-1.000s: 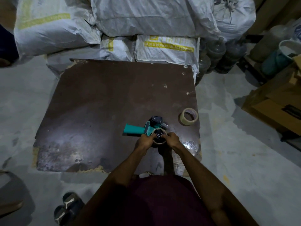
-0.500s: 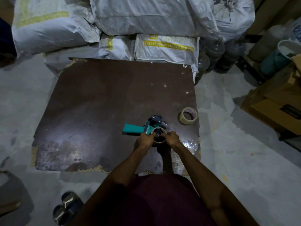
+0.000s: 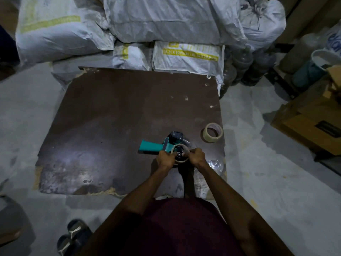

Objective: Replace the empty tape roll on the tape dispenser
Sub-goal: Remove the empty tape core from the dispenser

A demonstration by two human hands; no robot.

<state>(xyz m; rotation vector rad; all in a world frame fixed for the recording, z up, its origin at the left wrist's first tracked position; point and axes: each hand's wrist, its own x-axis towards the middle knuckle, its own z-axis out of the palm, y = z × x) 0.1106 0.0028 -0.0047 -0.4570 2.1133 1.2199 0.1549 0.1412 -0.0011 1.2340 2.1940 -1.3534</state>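
A teal-handled tape dispenser [image 3: 151,145] lies on its side on the brown board [image 3: 114,117], handle pointing left. An empty cardboard tape core [image 3: 181,146] sits on its black hub. My left hand [image 3: 165,158] grips the core's left side and my right hand [image 3: 197,156] grips its right side. A fresh roll of beige tape [image 3: 213,133] lies flat near the board's right edge, apart from both hands.
White woven sacks [image 3: 166,24] are piled behind the board. Dark plastic bottles [image 3: 245,65] stand at the back right. Cardboard boxes [image 3: 310,122] sit on the floor to the right. Sandals [image 3: 73,237] lie at bottom left. Crumpled clear plastic [image 3: 215,163] lies by my right wrist.
Both hands have stayed on the core. The core and dispenser look almost unmoved; only the camera has shifted slightly.
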